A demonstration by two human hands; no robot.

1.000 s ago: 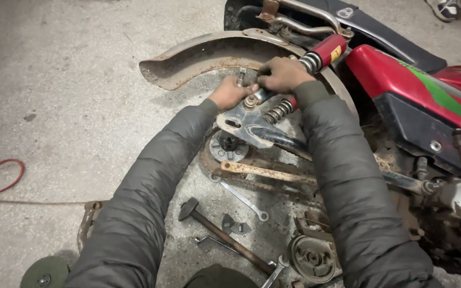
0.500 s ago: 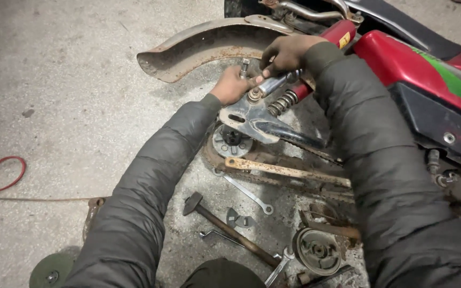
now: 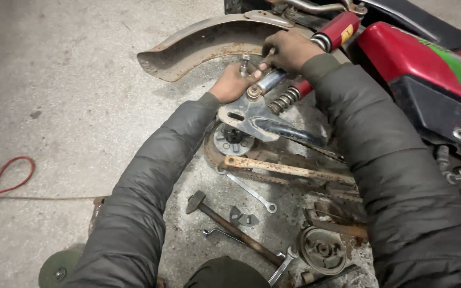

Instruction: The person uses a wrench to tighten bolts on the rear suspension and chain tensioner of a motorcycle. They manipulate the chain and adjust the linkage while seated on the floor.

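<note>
My left hand [image 3: 232, 81] grips a metal bolt or socket [image 3: 244, 63] standing upright at the lower mount of a red shock absorber [image 3: 316, 53] with a steel spring. My right hand [image 3: 290, 49] closes over the shock's silver body just above that mount. Both hands touch near the end of the black swingarm [image 3: 262, 124] of a red motorcycle [image 3: 417, 69] lying on its side. A rusty rear fender [image 3: 204, 38] curves behind the hands.
On the concrete floor lie a hammer [image 3: 225, 224], a long spanner [image 3: 246, 189], a bent wrench [image 3: 217, 232], a sprocket with rusty chain [image 3: 281, 169] and a round drum part [image 3: 323, 248]. A red cable [image 3: 4, 178] loops at the left.
Both hands stayed on the shock's lower mount. The view has shifted slightly closer and my left fingers now wrap the upright bolt.
</note>
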